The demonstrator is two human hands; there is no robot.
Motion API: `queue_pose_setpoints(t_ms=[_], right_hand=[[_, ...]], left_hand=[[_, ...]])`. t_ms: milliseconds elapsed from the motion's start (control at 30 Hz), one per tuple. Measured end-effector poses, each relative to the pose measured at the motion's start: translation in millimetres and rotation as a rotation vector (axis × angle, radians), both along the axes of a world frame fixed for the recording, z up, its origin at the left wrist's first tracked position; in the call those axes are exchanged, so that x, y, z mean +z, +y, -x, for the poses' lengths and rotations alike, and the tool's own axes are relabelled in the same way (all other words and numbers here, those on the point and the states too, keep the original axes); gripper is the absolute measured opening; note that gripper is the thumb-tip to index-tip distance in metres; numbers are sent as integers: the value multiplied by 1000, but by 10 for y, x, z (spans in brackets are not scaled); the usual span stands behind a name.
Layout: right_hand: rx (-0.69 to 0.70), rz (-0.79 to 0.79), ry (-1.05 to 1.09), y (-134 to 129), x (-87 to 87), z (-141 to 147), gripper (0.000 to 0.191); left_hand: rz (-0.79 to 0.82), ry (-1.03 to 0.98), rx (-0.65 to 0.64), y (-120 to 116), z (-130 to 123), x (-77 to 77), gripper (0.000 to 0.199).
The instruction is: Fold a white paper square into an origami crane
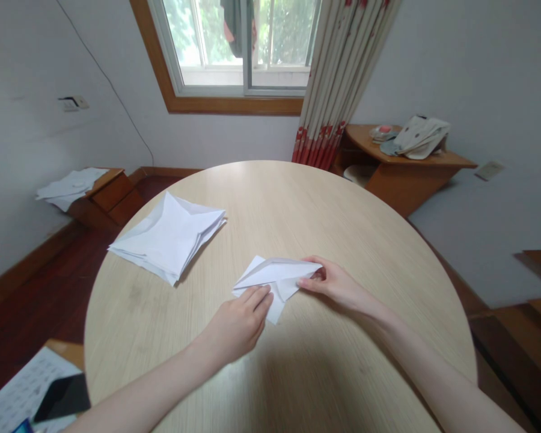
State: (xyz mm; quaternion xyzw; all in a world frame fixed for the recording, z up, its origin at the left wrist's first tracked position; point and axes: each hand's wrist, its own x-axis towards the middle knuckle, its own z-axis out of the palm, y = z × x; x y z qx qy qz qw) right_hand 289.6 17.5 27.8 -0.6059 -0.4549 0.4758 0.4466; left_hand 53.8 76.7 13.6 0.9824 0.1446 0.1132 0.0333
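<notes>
A partly folded sheet of white paper [275, 275] lies on the round wooden table in front of me, with a raised flap along its top and a pointed corner toward me. The fingers of my left hand [246, 316] are closed together and press on its near left edge; the thumb is hidden. At the paper's right tip, my right hand [331, 281] pinches the corner between thumb and fingers. To the left on the same table sits a stack of creased white paper sheets [171, 231], with several layers showing at its edge.
The round table [365, 240] has a curved edge. At lower left, a black phone [63, 397] lies on a printed sheet [13, 385]. A low cabinet [117, 195] bears papers at far left. A corner shelf [428, 180] holds a cloth bag [421, 137] beside the curtain [338, 78].
</notes>
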Motion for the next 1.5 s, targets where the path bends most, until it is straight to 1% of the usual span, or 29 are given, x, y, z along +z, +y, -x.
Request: queue_pose_setpoints(t_ms=[100,200,333,400,467,500,567,667,733,800,867,933,967,1033,1167,1233,1400,1500], right_hand=[[-92,-60,153,22,-44,80,51],[-143,-132,235,29,-79,156,49],[-193,-176,194,17,-81,259,46],[-212,-205,150,8,-73,298,43],[-216,-232,130,2,-64,320,41],[-211,-236,133,1,-59,325,42],[-192,-218,156,4,-50,325,42],[-143,-157,187,13,-33,325,41],[-88,-115,179,11,-19,338,40],[-2,-69,157,-4,-3,364,38],[103,-17,118,-28,14,400,37],[194,29,63,-57,32,435,37],[228,39,26,-71,42,449,38],[278,27,-55,-95,62,471,40],[348,-21,-159,-123,88,502,40],[341,-11,-180,-130,86,523,38],[285,15,-193,-131,57,578,36],[276,9,-205,-128,45,592,35]], left_hand=[[-37,-32,-37,-27,-1,21,31],[-52,-94,-85,-76,-9,39,28],[-53,-226,-168,-121,-7,113,27],[-29,-343,-213,-116,7,192,26],[-10,-509,-226,-93,26,285,23],[0,-596,-200,-77,37,329,22],[42,-749,-94,-41,56,394,17],[205,-860,103,8,61,411,8],[389,-857,212,35,41,375,10],[611,-821,295,61,4,318,11],[826,-784,337,83,-38,259,12],[970,-752,341,100,-74,211,18],[1010,-735,337,105,-87,193,20],[1036,-695,325,106,-106,171,21],[1045,-642,307,87,-125,150,14],[1083,-645,320,81,-131,134,14],[1264,-649,344,88,-137,97,17],[1290,-631,368,90,-138,95,16]])
